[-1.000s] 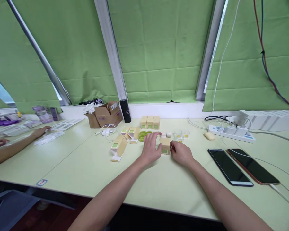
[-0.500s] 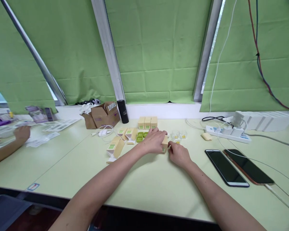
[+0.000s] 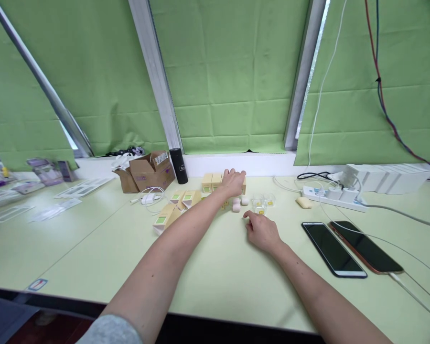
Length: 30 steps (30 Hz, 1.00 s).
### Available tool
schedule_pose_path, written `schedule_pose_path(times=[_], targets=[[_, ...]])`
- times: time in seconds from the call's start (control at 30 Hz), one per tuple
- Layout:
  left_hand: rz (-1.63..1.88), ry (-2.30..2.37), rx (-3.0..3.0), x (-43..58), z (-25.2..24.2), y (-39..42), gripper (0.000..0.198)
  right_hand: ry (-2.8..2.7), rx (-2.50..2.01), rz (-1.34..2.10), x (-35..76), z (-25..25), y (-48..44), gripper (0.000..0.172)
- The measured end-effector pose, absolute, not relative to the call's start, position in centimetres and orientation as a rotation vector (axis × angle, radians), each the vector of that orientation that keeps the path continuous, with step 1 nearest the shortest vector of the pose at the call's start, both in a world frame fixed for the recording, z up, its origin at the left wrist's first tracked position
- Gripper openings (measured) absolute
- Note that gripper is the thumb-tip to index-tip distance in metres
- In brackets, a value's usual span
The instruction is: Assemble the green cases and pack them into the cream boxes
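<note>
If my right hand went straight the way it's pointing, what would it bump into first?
Probably the small pink piece, just beyond the right hand's fingertips, though height and depth are hard to judge here.

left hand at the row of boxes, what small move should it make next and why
Perhaps the left hand should ease off the box beneath it: that box seems to stand at the right end of the row of boxes, though the hand hides how they meet.
</note>
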<state>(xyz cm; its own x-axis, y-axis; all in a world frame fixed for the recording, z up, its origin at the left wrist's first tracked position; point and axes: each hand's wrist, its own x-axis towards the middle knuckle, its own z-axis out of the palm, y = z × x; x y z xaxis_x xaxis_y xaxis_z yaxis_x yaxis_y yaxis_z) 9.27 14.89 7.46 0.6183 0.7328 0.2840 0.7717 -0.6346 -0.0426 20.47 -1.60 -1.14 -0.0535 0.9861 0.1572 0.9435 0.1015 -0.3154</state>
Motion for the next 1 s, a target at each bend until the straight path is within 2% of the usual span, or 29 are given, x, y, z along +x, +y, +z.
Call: schedule_pose_path(times=[0.3,0.5,0.8,1.0], targets=[[-0.287,-1.324,-2.637,10.1,4.1,17.3,0.051,-2.075,-1.889,0.170,20.5,-1.3,-1.6,0.037],[-0.346,-1.360,-2.596,10.4,3.7,15.7,0.056,-2.072,-1.885,0.166,20.4,-1.1,-1.7,0.036],[-0.338,-1.371,-2.703,10.1,3.0,11.8,0.039,-2.090,-1.880,0.140,20.2,-1.4,-1.6,0.036],[-0.328,-1.498,-2.713,10.8,2.8,12.0,0.046,-2.100,-1.879,0.135,20.2,-1.3,-1.7,0.036]])
